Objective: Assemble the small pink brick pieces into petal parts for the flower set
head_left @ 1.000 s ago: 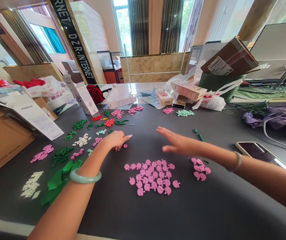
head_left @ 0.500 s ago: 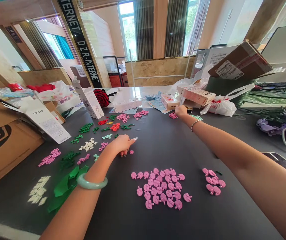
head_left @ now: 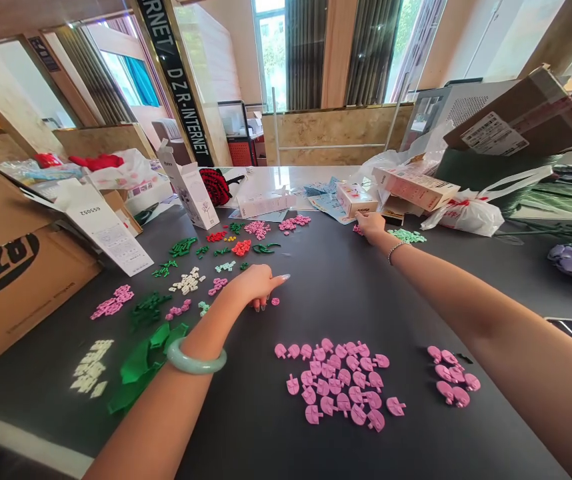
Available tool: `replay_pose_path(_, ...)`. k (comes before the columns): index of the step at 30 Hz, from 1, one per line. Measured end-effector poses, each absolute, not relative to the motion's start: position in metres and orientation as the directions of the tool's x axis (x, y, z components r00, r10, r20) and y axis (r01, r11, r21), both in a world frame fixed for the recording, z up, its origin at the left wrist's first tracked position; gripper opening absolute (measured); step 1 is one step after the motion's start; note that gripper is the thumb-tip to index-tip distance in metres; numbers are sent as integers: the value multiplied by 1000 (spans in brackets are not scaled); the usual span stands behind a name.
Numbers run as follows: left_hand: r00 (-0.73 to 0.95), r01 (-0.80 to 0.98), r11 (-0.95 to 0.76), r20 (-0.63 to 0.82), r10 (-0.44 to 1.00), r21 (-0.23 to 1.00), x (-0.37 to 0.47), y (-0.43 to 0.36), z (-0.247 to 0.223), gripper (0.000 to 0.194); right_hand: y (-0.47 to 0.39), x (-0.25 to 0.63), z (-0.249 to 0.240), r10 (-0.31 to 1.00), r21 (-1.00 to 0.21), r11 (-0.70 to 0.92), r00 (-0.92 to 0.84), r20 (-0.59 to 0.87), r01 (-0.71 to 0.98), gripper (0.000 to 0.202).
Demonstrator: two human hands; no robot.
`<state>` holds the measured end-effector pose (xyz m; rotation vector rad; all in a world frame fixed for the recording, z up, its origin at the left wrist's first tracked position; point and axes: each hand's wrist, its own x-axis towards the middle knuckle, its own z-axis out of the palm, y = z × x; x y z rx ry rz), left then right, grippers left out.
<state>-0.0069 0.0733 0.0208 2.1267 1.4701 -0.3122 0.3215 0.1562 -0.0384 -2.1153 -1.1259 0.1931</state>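
My left hand (head_left: 261,288) rests low over the middle of the dark table, its thumb stretched out to the right and its other fingers curled down; their grip is hidden. Just right of those fingertips lies a small round pink piece (head_left: 275,301). Farther off, my right hand (head_left: 371,225) reaches to a small pile of pink pieces (head_left: 358,229), fingers bent together over it. Whatever they pinch is too small to make out. Nearer me lie many flat pink toy-brick pieces (head_left: 345,385) with stubs, and a smaller pink group (head_left: 452,375) to the right.
Small piles of green (head_left: 183,247), red (head_left: 241,247), white (head_left: 187,281) and mint pieces (head_left: 407,236) cover the table. Large green pieces (head_left: 139,367) lie beside my left forearm. Boxes stand behind: a carton (head_left: 26,280), a white box (head_left: 191,190) and a small pink box (head_left: 355,200).
The whole view has shifted, so most things sit farther right in the picture. My left hand keeps its place on the table; my right hand stays at the far pink pile.
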Motion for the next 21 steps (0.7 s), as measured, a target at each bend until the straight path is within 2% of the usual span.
replay_pose_path(9,369,923,-256,-476,798,287,-5,73,18,48,143,314,-39,915,-449,-304,390,109,840,32)
replay_pose_path(16,373,922,-270,-459,806,277,-4,70,19,47,124,303,-37,966,-303,-186,231,120,935,31)
replay_pose_path(21,370,925,-278,-451,812,260,-3,68,20,48,91,289,-37,983,-244,-74,112,145,967,31)
